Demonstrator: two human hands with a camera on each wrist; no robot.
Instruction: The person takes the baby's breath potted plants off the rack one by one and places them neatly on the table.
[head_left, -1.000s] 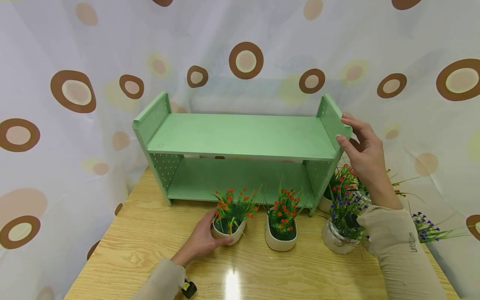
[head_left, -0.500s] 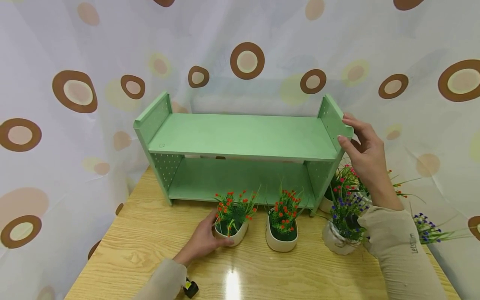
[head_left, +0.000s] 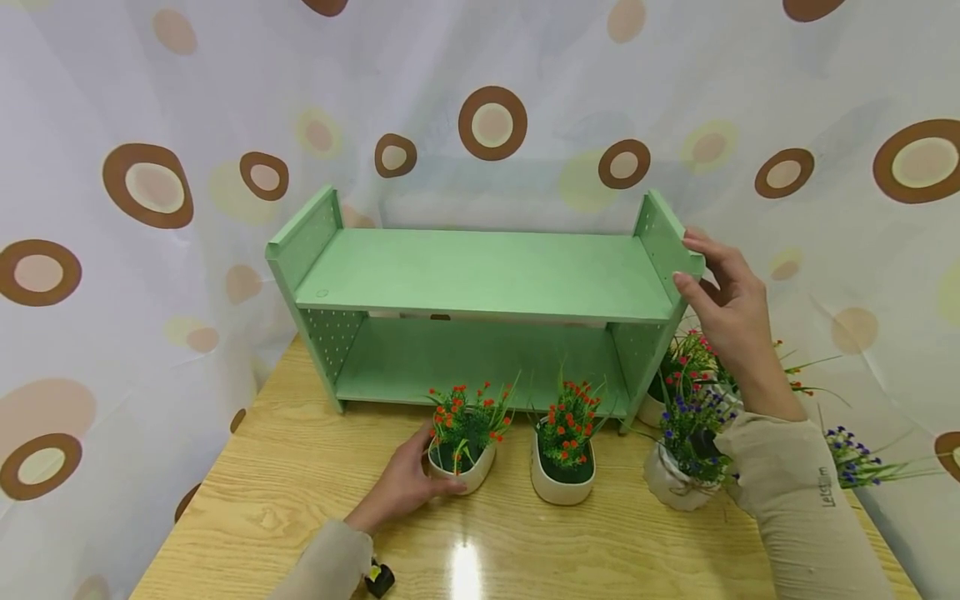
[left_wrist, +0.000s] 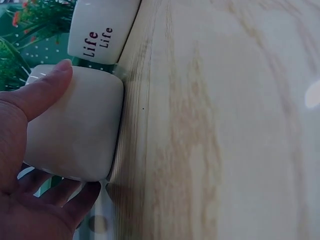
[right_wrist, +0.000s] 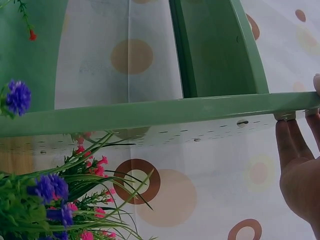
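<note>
A small white pot of orange-red flowers [head_left: 459, 461] stands on the wooden table [head_left: 262, 500] in front of a green two-tier shelf [head_left: 480, 271]. My left hand [head_left: 429, 468] grips this pot from its left side. In the left wrist view the thumb lies over the top of the pot [left_wrist: 75, 125] and the fingers [left_wrist: 75, 197] curl under its other side. My right hand [head_left: 693, 260] holds the top front corner of the shelf's right side panel, thumb in front and fingers behind. The right wrist view shows those fingers [right_wrist: 290, 150] against the panel's edge [right_wrist: 150, 112].
A second white pot with red flowers [head_left: 562, 467], lettered "Life" [left_wrist: 102, 32], stands just right of the held one. A cloth-wrapped pot of blue flowers [head_left: 678, 479] and a pink-flowered plant [head_left: 678, 367] sit by the shelf's right end. A spotted curtain [head_left: 150, 125] hangs behind. A small black-yellow object [head_left: 378, 577] lies near the front edge.
</note>
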